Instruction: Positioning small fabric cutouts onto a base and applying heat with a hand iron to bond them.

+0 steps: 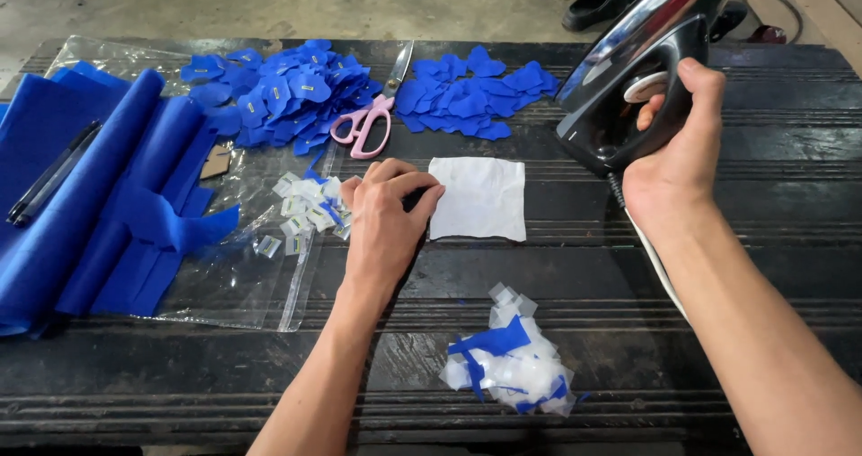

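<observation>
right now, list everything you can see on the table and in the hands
iron: one, black and silver, held tilted above the table's right side
white cloth: one, centre of table
scissors: one pair, pink handles, top centre
blue cutouts: two piles, either side of the scissors
blue fabric: rolled and folded, left
plastic bag: one, clear, under small white tags
scraps: one heap, white and blue, front
pen: one, dark, on the fabric
table: black, ridged
left hand: touching the cloth's left edge
right hand: gripping the iron

bare table right of white cloth, scrap pile nearer
</observation>
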